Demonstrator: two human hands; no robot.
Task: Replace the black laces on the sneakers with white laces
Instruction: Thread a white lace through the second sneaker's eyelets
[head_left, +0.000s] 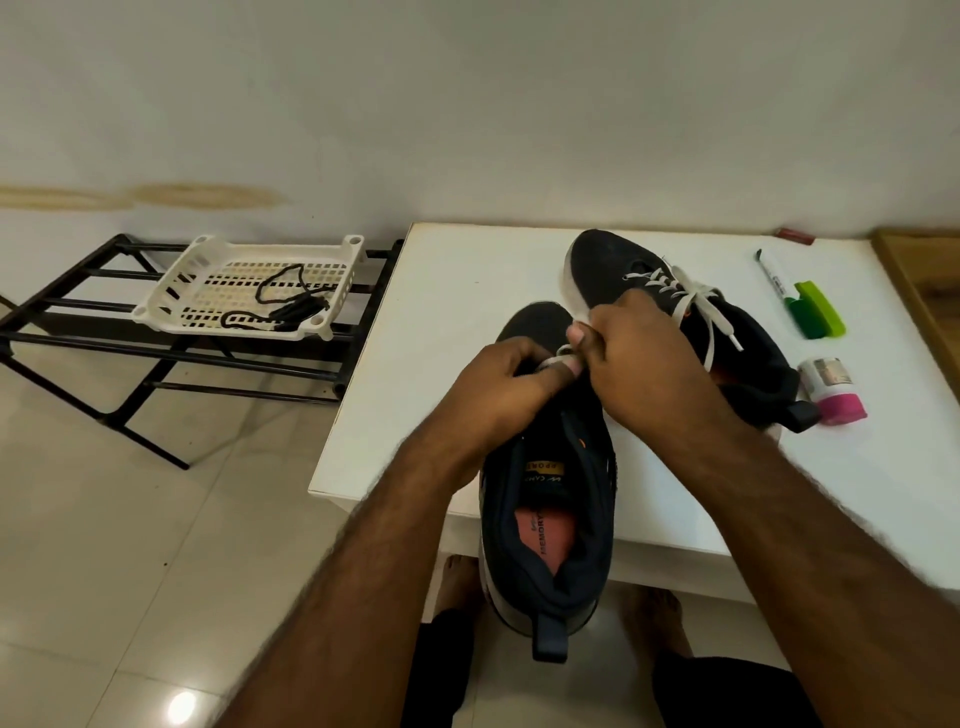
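Observation:
A dark sneaker (550, 519) lies on the white table (415, 364) with its heel hanging over the front edge toward me. My left hand (498, 384) and my right hand (639, 358) meet over its eyelets, both pinching a white lace (558, 356) that barely shows between the fingers. Behind it at the right sits a second dark sneaker (613, 270), laced in white (696, 301) with loose ends trailing over its side. The black laces (285, 306) lie in a white plastic basket (171, 280) at the left.
The basket sits on a black metal rack (78, 332) left of the table. At the table's right lie a marker (774, 280), a green object (818, 312) and a small pink-capped container (831, 389). My bare feet stand on the tiled floor below.

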